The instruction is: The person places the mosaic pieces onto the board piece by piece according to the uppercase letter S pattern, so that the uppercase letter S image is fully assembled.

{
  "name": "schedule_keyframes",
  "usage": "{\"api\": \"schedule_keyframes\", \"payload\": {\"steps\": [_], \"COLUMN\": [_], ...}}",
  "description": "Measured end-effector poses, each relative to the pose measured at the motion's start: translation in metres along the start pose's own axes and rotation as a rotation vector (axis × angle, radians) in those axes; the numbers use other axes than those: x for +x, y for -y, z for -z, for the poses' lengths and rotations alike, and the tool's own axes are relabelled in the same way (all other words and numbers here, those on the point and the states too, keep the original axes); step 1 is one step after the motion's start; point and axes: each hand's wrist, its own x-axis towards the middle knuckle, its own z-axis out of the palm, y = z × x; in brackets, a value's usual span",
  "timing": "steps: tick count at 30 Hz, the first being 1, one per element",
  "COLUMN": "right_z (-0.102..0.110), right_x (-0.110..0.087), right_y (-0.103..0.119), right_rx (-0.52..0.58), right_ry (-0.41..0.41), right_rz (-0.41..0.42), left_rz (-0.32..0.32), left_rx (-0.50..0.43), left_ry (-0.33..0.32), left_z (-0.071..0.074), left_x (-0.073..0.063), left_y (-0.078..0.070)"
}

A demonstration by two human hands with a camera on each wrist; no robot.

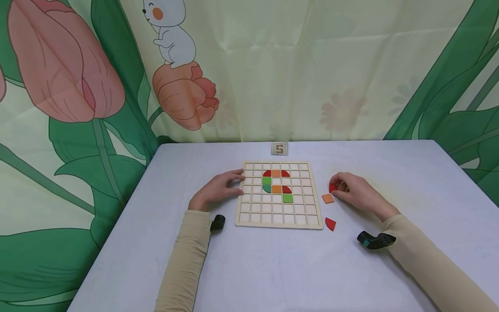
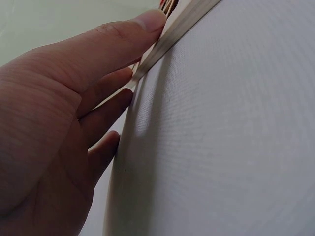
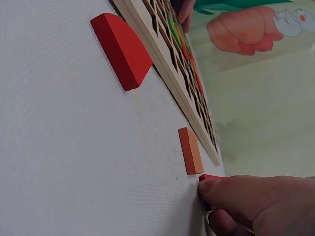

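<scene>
A wooden grid board (image 1: 278, 226) lies flat on the white-covered table, with several red, orange, green and teal pieces set in its cells. My left hand (image 1: 218, 188) rests at the board's left edge, thumb and fingertips touching it, fingers loosely extended. Right of the board, my right hand (image 1: 354, 193) pinches a red piece (image 1: 332, 187) between thumb and fingers, low over the table; its full shape is hidden. Just beside that hand lies an orange square (image 1: 328, 198). Closer to the front, a red quarter-circle piece (image 3: 120, 51) lies by the board's right edge.
A small pattern card (image 1: 279, 149) lies behind the board near the table's back edge. Beyond the table (image 1: 273, 268) hangs a printed curtain (image 1: 273, 78) with tulips and a white animal. A black camera device (image 1: 376, 240) sits at each wrist.
</scene>
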Motion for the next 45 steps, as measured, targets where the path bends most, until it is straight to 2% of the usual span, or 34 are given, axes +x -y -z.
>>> {"api": "schedule_keyframes", "payload": {"steps": [11, 31, 37, 41, 45], "right_z": [0.001, 0.004, 0.003, -0.007, -0.02], "right_x": [-0.002, -0.002, -0.004, -0.007, -0.008], "right_y": [0.0, 0.005, 0.026, 0.05, 0.072], "right_rx": [-0.032, -0.057, -0.007, -0.012, -0.031], "right_ry": [-0.066, -0.084, -0.11, -0.096, -0.044], "right_rz": [0.058, 0.024, 0.085, 0.191, 0.29], "left_rz": [-0.011, 0.0, -0.002, -0.007, -0.005], "left_rx": [0.003, -0.003, -0.007, -0.005, -0.009], "left_ry": [-0.007, 0.001, 0.005, 0.005, 0.008], "left_z": [0.0, 0.001, 0.001, 0.001, 0.001], "left_x": [0.0, 0.0, 0.001, 0.0, 0.001], "left_y": [0.0, -0.001, 0.001, 0.001, 0.002]}}
